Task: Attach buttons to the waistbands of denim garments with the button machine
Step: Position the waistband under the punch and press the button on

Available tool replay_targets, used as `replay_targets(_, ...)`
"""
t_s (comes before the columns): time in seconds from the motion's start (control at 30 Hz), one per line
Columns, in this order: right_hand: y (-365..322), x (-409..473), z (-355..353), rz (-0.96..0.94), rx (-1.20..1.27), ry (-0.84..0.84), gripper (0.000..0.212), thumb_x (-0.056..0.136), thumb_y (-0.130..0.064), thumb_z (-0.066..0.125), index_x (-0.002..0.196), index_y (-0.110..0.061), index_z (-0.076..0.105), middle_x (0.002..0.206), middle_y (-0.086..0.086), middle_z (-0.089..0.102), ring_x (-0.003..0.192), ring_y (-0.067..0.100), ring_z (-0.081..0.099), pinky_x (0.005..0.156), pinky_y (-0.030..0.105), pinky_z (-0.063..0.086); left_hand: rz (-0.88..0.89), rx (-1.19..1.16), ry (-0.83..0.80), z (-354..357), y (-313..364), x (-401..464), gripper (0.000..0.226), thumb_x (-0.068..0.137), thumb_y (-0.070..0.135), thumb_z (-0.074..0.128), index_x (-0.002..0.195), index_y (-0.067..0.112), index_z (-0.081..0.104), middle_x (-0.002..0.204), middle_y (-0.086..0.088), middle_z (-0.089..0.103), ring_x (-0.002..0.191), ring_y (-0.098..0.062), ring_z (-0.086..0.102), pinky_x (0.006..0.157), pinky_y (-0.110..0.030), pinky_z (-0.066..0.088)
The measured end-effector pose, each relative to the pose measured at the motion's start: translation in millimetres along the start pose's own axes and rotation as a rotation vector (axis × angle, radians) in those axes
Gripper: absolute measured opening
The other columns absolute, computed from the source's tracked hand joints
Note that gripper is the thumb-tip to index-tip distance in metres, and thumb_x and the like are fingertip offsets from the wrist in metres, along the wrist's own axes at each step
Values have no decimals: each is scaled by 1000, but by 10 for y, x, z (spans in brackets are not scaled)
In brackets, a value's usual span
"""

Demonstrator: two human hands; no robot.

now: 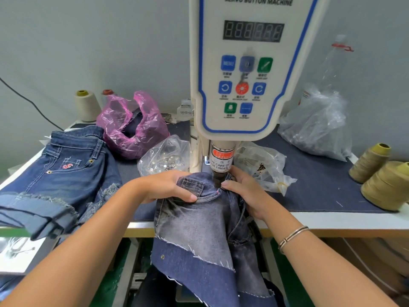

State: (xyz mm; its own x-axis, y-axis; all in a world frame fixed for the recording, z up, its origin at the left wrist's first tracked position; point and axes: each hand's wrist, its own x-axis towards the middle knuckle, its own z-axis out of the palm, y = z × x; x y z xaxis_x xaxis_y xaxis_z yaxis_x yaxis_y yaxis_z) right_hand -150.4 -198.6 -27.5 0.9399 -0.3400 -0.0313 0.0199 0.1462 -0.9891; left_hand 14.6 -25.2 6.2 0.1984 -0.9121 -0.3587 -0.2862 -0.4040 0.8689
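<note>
A faded grey-blue denim garment [199, 222] hangs over the table's front edge, its waistband lying under the punch head [220, 171] of the white servo button machine [245, 69]. My left hand [164, 187] grips the waistband just left of the punch, thumb on top of the fabric. My right hand [244, 193] holds the waistband on the right side, fingertips close beside the punch. The spot directly under the punch is hidden by the head and the fabric.
Dark denim shorts [59, 173] lie stacked at the left. A clear bag of metal buttons [164, 156] and a pink bag [132, 127] sit behind my left hand. More clear bags [318, 127] and olive thread cones [385, 182] stand at the right.
</note>
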Motion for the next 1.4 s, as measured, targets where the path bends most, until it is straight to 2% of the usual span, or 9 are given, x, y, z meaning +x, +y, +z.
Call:
replay_targets(0.13,-13,41,-4,-9,-51,-30,43,76,-16,64,117,-24,58,107,-8,72,100,10,67,78,19,52,11,-114,-27,29,-58,-31,43,76,22,72,118,19,64,114,-3,72,102,-18,68,82,-22,52)
replay_targets(0.3,42,69,-33,-25,-24,-5,44,71,-20,69,114,-22,61,102,-1,74,94,14,69,76,22,54,38,-192,-8,55,-115,-5,33,75,20,72,107,23,67,103,3,74,95,-13,69,79,-20,53)
replay_targets(0.43,132,85,-62,-9,35,30,47,72,-16,69,117,-10,58,100,8,73,89,19,68,80,28,55,27,-300,-16,102,-180,31,34,74,17,70,107,18,65,102,1,75,93,-13,71,75,-20,54)
replay_targets(0.57,203,79,-84,3,89,27,41,77,-11,68,116,-8,57,98,10,72,87,20,68,83,33,54,27,-331,-38,98,-207,45,34,75,16,70,108,18,64,102,1,75,94,-14,71,74,-20,54)
replay_targets(0.7,231,81,-93,9,139,45,38,75,-12,68,111,-12,57,93,10,73,81,19,69,78,31,55,32,-352,-57,90,-229,47,36,76,15,69,111,17,64,106,0,74,97,-14,70,76,-19,53)
replay_targets(0.9,233,69,-97,-2,149,55,34,74,-14,68,107,-13,59,92,9,73,81,19,69,79,31,55,31,-345,-51,84,-245,51,40,74,16,70,113,17,62,105,2,74,96,-12,70,75,-17,52)
replay_targets(1.07,229,50,-111,11,199,9,44,76,-10,66,117,-7,52,97,9,72,84,20,69,77,29,56,24,-335,-74,86,-242,58,40,74,15,71,112,19,62,103,4,74,96,-11,70,76,-17,52)
replay_targets(1.2,215,37,-110,13,198,-17,55,76,-8,64,127,-2,46,102,8,71,90,20,68,81,30,56,48,-336,-76,108,-254,47,38,76,14,70,113,21,63,106,5,74,98,-10,69,78,-17,51)
replay_targets(1.4,196,31,-94,27,207,-26,52,76,-8,63,124,-4,47,100,8,71,89,19,69,81,29,56,35,-333,-58,116,-235,38,40,73,15,71,112,20,62,103,5,75,96,-11,70,76,-17,52)
